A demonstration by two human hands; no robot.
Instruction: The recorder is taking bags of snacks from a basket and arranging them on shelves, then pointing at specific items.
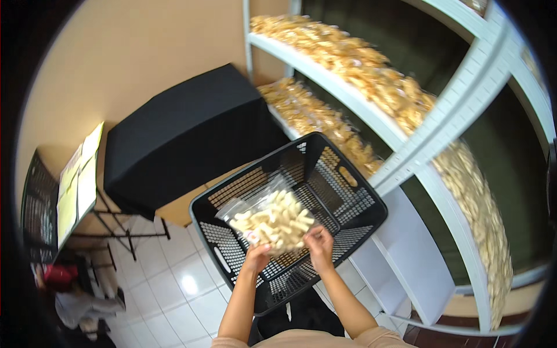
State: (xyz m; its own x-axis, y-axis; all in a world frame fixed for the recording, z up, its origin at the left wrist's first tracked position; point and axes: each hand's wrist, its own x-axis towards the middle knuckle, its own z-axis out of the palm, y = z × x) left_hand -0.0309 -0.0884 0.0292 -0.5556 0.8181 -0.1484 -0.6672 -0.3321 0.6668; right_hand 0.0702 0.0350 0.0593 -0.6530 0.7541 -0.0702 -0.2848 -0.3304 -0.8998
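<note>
Both my hands hold a clear plastic bag of pale, short stick-shaped snacks (pixel 278 222) over the black perforated plastic basket (pixel 261 172). My left hand (pixel 257 257) grips the bag's lower left corner, thumb on top. At its right edge, my right hand (pixel 320 248) pinches the plastic between thumb and fingers. The bag lies tilted, with a small round label near my left thumb. Below it, part of the basket's floor is hidden.
Grey metal shelving (pixel 396 143) bears rows of bagged yellow snacks (pixel 348 65) and paler bags (pixel 474 209). A black cloth covers a table (pixel 187 117) ahead. Papers lie on a stand (pixel 78 187) at left, near another black basket (pixel 37 209). Another person (pixel 82 304) is at lower left.
</note>
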